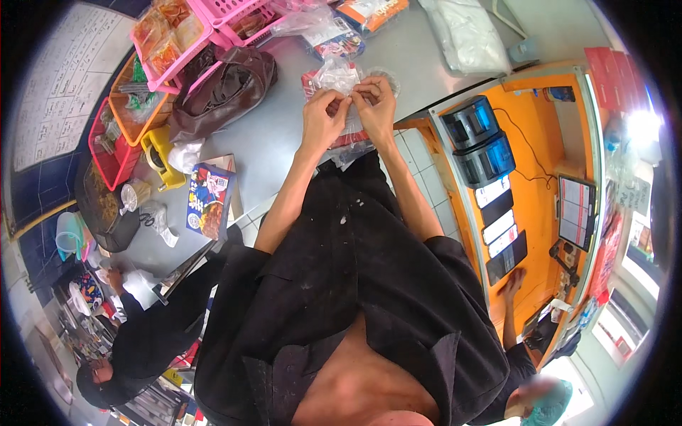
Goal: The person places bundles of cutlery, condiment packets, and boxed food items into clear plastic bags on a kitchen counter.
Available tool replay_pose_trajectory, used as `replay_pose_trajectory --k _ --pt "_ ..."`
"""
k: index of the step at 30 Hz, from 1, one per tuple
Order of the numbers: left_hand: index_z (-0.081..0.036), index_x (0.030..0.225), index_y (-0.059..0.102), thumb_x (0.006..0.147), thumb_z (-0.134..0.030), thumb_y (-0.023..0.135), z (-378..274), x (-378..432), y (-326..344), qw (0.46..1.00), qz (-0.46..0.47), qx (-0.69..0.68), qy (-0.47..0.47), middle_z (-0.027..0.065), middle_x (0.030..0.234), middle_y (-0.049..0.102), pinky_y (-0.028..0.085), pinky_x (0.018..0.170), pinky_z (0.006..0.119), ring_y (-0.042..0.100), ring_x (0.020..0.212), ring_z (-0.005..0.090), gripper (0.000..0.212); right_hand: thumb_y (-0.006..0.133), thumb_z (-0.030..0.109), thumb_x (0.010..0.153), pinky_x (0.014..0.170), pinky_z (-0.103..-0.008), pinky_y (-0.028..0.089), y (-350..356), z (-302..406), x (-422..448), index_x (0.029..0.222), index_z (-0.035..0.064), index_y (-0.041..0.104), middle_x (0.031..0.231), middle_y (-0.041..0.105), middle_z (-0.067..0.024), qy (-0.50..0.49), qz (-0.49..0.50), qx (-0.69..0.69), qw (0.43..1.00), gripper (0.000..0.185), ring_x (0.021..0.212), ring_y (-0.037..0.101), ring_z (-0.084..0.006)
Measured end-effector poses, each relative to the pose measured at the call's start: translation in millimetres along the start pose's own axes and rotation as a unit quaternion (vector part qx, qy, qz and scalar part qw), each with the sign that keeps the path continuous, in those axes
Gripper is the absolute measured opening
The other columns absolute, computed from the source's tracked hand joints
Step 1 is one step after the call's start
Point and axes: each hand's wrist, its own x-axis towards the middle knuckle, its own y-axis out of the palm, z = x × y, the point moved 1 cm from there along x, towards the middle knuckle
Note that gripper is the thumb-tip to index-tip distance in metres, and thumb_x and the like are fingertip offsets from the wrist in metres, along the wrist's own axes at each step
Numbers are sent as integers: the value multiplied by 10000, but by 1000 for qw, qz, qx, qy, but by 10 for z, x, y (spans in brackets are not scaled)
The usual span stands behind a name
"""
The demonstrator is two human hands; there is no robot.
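My left hand (325, 114) and my right hand (375, 104) meet over the steel table, fingertips pinching the gathered top of a clear plastic bag (337, 75). Beneath them lies a red package (346, 139), partly covered by clear plastic and by my hands. A round transparent lid or container (388, 80) shows just behind my right hand. Further back are a blue printed package (338, 40) in plastic and an orange one (373, 13). Whatever is inside the pinched bag cannot be made out.
A dark red leather-like bag (229, 93), pink baskets (173, 48), a yellow tape dispenser (162, 154) and a blue printed box (209, 199) stand at left. White plastic bags (469, 40) lie back right. An orange counter (527, 133) holds printers and phones. One person works at lower left, another at lower right.
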Motion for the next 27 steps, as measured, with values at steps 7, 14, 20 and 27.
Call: replay_pose_trajectory --k 7,14,20,27 --pt "14 832 678 857 -80 735 -13 5 13 1000 -9 13 3 108 759 628 501 603 320 642 633 201 112 659 -65 842 808 -302 539 3 -67 6 1075 3 546 944 710 -112 -12 -2 4 1000 268 900 690 -171" --pt "9 823 677 858 -75 730 -45 9 59 999 -26 20 5 102 744 626 496 596 319 630 616 193 105 660 -62 844 801 -299 538 -13 -55 19 1065 14 557 938 717 -98 -21 -4 -16 1000 255 887 693 -166" --pt "12 820 670 861 -72 729 -69 1 64 1000 -27 14 4 96 746 623 492 589 317 620 605 181 110 667 -70 833 799 -287 535 -26 -37 20 1060 14 558 934 715 -93 -14 -8 -6 1000 265 887 694 -159" --pt "28 849 669 881 -116 728 -78 7 66 1000 -7 11 -21 109 764 631 471 603 305 602 630 171 159 669 -91 824 776 -279 529 -21 -56 31 1055 19 558 947 712 -104 -16 -12 1 1000 279 875 689 -154"
